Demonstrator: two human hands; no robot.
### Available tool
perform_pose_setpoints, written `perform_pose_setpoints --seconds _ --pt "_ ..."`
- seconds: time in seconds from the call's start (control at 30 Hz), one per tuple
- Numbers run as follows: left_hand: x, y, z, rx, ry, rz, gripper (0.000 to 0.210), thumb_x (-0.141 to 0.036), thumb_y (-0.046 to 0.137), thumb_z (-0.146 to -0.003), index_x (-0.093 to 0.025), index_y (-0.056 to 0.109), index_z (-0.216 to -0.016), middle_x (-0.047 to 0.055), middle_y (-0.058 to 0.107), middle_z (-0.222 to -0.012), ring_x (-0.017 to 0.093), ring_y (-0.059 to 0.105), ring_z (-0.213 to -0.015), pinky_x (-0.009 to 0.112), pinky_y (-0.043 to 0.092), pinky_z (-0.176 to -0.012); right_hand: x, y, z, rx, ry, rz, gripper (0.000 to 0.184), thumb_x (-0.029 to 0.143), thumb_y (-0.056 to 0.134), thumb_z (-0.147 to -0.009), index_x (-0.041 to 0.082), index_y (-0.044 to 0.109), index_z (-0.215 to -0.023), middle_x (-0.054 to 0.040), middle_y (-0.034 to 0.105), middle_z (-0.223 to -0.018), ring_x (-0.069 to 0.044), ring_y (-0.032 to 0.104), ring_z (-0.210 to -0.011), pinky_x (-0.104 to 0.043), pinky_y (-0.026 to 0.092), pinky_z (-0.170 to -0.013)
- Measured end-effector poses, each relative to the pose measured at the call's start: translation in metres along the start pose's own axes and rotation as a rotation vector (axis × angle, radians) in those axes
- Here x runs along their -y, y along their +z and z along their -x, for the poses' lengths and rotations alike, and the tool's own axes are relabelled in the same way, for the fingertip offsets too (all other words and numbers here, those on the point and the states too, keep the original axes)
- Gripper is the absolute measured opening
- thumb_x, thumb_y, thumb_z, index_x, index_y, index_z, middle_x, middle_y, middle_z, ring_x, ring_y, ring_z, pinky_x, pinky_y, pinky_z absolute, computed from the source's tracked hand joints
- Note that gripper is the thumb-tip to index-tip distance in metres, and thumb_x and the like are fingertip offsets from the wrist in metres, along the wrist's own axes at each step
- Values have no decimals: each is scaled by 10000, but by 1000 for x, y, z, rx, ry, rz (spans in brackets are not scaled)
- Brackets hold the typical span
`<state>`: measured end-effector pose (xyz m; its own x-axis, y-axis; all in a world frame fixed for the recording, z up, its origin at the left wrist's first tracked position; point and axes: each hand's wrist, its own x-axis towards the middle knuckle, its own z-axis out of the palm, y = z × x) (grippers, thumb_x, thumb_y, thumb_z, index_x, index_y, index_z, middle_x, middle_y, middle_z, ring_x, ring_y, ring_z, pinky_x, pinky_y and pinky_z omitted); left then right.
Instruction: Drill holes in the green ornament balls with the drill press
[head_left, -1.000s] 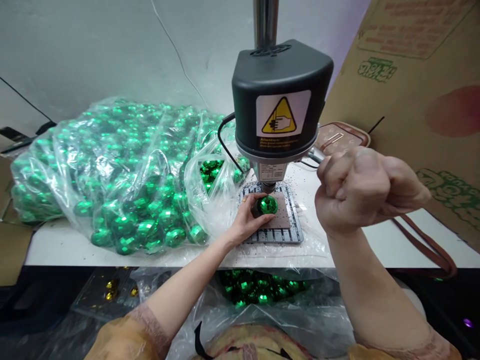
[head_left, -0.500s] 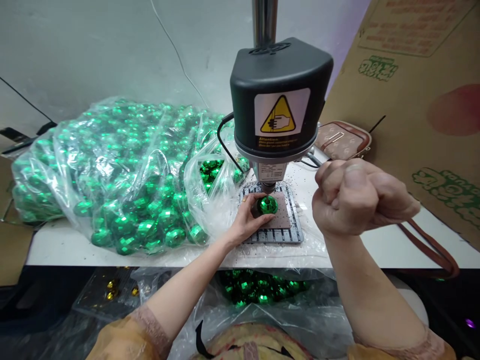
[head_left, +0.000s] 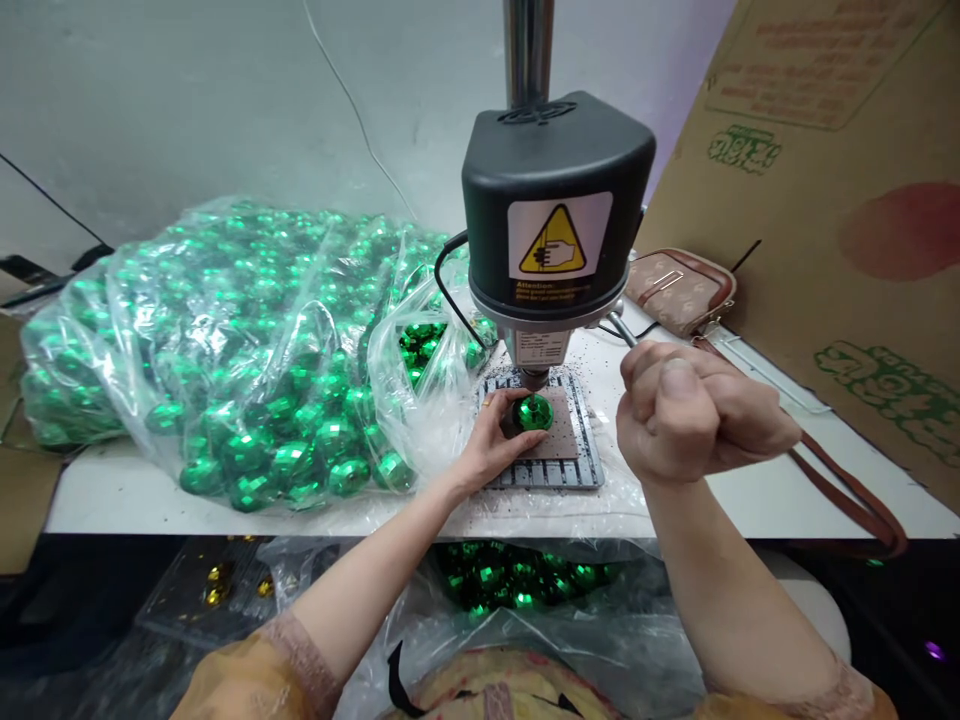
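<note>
Under a black bench drill press (head_left: pixel 559 215), my left hand (head_left: pixel 499 440) grips a shiny green faceted ball (head_left: pixel 535 412) between thumb and fingers. The ball rests on a small brownish board (head_left: pixel 559 440) on the slotted metal base (head_left: pixel 589 470). The drill's chuck (head_left: pixel 534 380) is right above the ball, and its bit meets the top of it. My right hand (head_left: pixel 694 415) is closed in a fist around the drill press's feed lever (head_left: pixel 621 328); only the lever's metal rod shows beyond the fingers.
A large clear plastic bag (head_left: pixel 247 350) full of green faceted balls covers the table's left side. More green balls (head_left: pixel 517 575) lie in plastic below the table edge. A patterned handbag (head_left: pixel 679 290) with a brown strap and a cardboard box (head_left: pixel 840 230) stand at the right. Dark shavings dot the base.
The drill head has come down slightly toward the ball. My right hand has moved a little left and down with the lever. My left hand keeps holding the ball in place.
</note>
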<state>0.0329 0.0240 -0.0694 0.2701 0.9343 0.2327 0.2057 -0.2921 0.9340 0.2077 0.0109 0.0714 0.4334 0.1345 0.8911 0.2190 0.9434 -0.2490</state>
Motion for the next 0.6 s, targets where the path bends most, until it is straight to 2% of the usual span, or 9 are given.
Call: perform_pose_setpoints --seconds 0.1,0.13,0.17,0.23,0.33,0.4,0.47,0.53,0.6 --pt "-3 0 -1 -13 -18 -13 580 -452 905 -785 -247 650 -1263 93 668 -1267 300 623 -1227 487 477 -1101 6 13 -20 -106 107 51 516 189 594 -905 184 207 -564 64 247 -479 -25 248 -406 -261 242 -428" --pt "-5 1 -2 -19 -27 -12 579 -449 905 -783 -244 651 -1262 92 674 -1260 296 631 -1217 482 485 -1094 8 18 -30 -87 220 57 520 190 611 -901 196 234 -543 65 261 -460 -42 301 -407 -275 261 -432" --pt "-7 2 -2 -31 -33 -5 579 -445 903 -783 -242 650 -1262 90 681 -1252 290 641 -1203 475 495 -1084 10 23 -39 -78 255 51 504 181 633 -883 210 280 -525 69 297 -438 -54 322 -401 -288 273 -429" --pt "-13 5 3 -81 -33 -3 561 -437 894 -789 -240 646 -1252 84 696 -1229 277 663 -1168 456 522 -1051 12 30 -55 -57 342 21 468 187 649 -870 227 341 -521 75 336 -426 -55 291 -395 -303 250 -420" --pt "-21 8 27 -234 21 -112 481 -440 867 -807 -241 647 -1185 74 715 -1134 266 694 -1076 438 565 -961 14 33 -65 -34 389 -2 462 203 657 -873 237 354 -526 78 342 -430 -52 284 -403 -304 241 -426" --pt "-23 7 57 -254 132 -221 434 -436 852 -810 -252 652 -1148 74 722 -1060 275 713 -1014 447 584 -887 14 32 -64 -21 380 26 460 205 629 -903 224 346 -540 77 345 -451 -38 312 -423 -278 269 -454" --pt "-22 3 95 -123 275 -319 429 -429 851 -794 -291 669 -1156 81 735 -1017 298 735 -950 477 602 -802 14 30 -61 -12 360 41 460 203 616 -918 213 340 -551 79 348 -458 -28 317 -427 -267 277 -466" --pt "-18 -5 134 98 359 -444 464 -462 863 -759 -380 689 -1181 79 754 -975 325 749 -853 523 609 -702 12 29 -59 -17 341 47 460 212 625 -920 208 352 -550 79 349 -457 -28 305 -418 -273 275 -458" --pt "-14 -15 163 301 393 -557 556 -514 888 -713 -481 684 -1230 73 784 -1019 356 764 -878 573 628 -721 10 28 -58 -17 326 67 451 232 628 -925 203 390 -543 77 352 -460 -32 317 -413 -278 285 -453"
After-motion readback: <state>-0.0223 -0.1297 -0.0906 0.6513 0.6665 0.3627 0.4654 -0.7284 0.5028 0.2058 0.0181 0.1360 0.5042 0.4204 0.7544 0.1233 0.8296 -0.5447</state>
